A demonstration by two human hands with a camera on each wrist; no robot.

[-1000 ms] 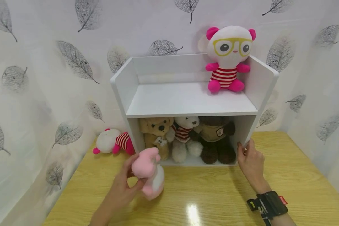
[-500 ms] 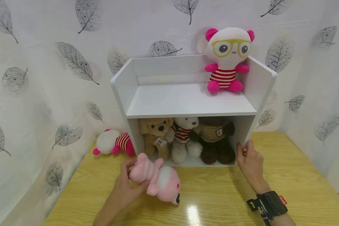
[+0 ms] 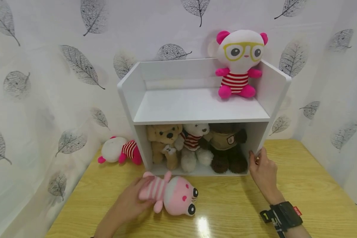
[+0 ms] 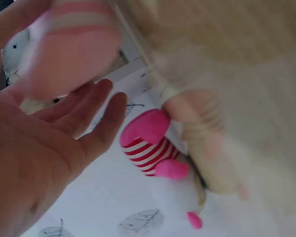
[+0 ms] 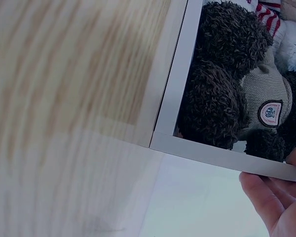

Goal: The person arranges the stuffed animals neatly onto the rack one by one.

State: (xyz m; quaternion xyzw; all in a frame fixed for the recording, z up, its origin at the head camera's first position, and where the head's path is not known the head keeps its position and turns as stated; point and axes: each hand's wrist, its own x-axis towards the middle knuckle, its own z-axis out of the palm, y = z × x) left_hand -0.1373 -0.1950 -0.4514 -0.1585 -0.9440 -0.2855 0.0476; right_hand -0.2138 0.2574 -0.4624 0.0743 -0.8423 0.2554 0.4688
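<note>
A pink frog plush toy with a striped body lies sideways, its big eyes toward the right. My left hand grips its lower body, close over the table in front of the shelf. In the left wrist view the toy's pink bottom sits between thumb and fingers. My right hand pinches the right side panel of the white shelf near its base. In the right wrist view, thumb and fingers of that hand lie on either side of the panel edge.
In the shelf's lower compartment sit a tan bear, a white bear in a striped shirt and a dark brown bear. A panda plush with yellow glasses sits on top. Another pink-and-white plush lies left of the shelf on the wooden table.
My left hand has turned the frog plush, so its head swung right and its eyes now show, and lowered it slightly. The right hand stays on the shelf panel.
</note>
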